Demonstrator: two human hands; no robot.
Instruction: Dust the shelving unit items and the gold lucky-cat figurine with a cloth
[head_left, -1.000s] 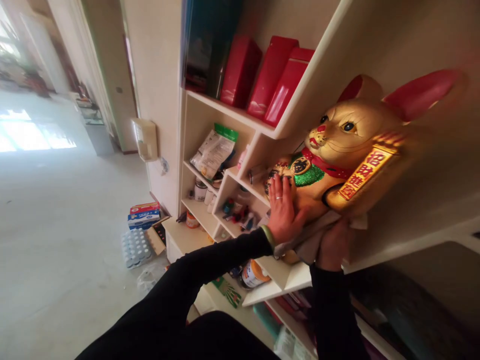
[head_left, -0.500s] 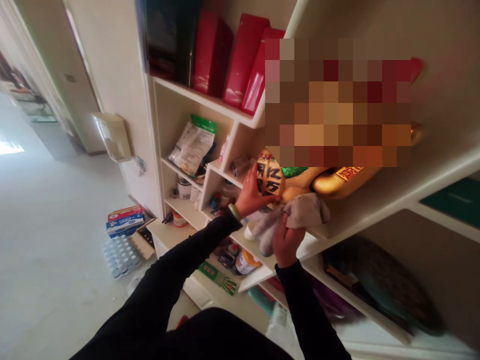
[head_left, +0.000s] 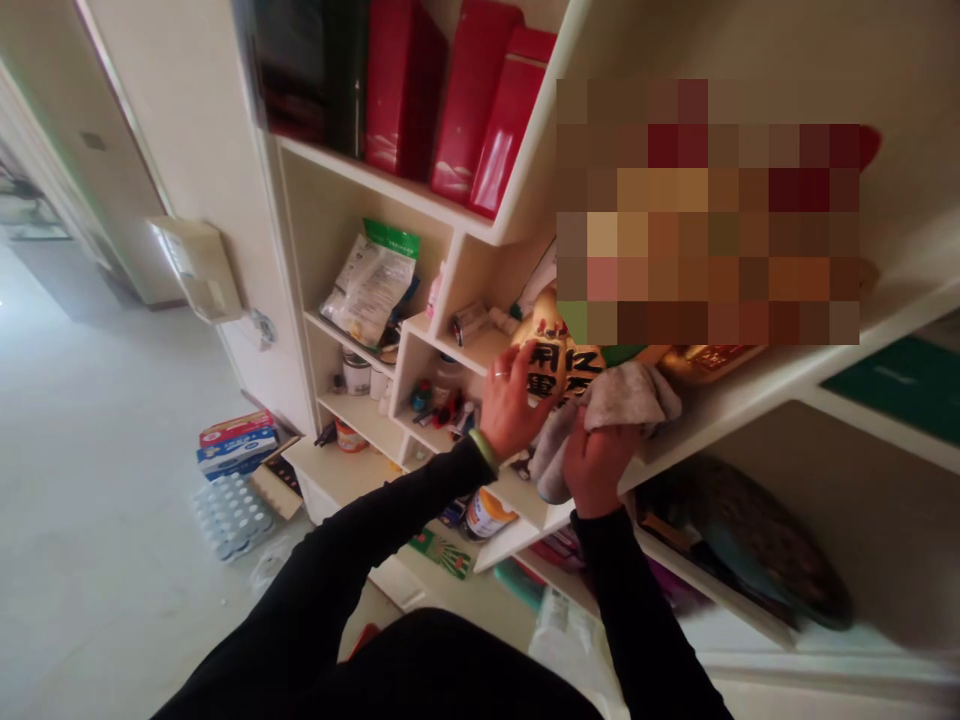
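A golden figurine (head_left: pixel 547 362) with black written characters and a patch of green stands in a shelf compartment; its upper part is pixelated. My left hand (head_left: pixel 514 405), with a ring and a pale green bangle, grips the figurine's left side, thumb and fingers around the part with the characters. In my right hand (head_left: pixel 600 465) a bunched grey cloth (head_left: pixel 630 400) is held against the figurine's lower front. Cloth folds hang down left of that hand and hide part of the figurine's base.
White shelving (head_left: pixel 390 185) holds red boxes (head_left: pixel 472 110), a plastic bag with a green top (head_left: pixel 371 285) and several jars and small items. A large round dark object (head_left: pixel 757 540) leans in the lower right compartment. Bottle packs (head_left: pixel 232 515) and boxes (head_left: pixel 236 445) lie on the floor at left.
The view has shifted slightly. My left hand stays on the figurine, whose characters now face me more. My right hand and the cloth have moved a little right and up across its front.
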